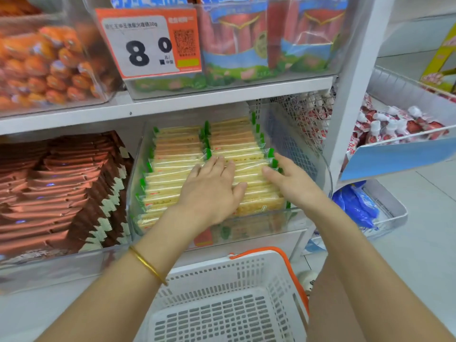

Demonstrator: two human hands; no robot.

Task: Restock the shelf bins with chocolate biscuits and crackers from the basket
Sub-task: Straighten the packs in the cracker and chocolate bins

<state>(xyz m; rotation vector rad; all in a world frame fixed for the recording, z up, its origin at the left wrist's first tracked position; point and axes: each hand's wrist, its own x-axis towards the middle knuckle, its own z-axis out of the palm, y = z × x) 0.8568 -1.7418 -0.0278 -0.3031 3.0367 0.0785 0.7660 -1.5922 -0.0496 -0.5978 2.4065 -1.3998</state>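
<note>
Your left hand [212, 191] and right hand [292, 185] lie flat, slightly apart, squaring pale green-edged cracker packs [172, 169] in the clear plastic bin [296, 223]; the near white slotted basket [222, 272] looks empty, so level them and finish.

You're wearing a thin gold bangle [148, 264], plain and smooth as far as I can make out, a slim round band with a bit of shine on it. It's on the wrist of your left hand [212, 191], well back from the fingers [218, 166]. Your right hand [293, 183] is bare from the fingers back to the wrist. Your left forearm [111, 292] and right forearm [370, 255] are both bare too. Nails look short, but it's kinda blurry so can't say more.
</note>
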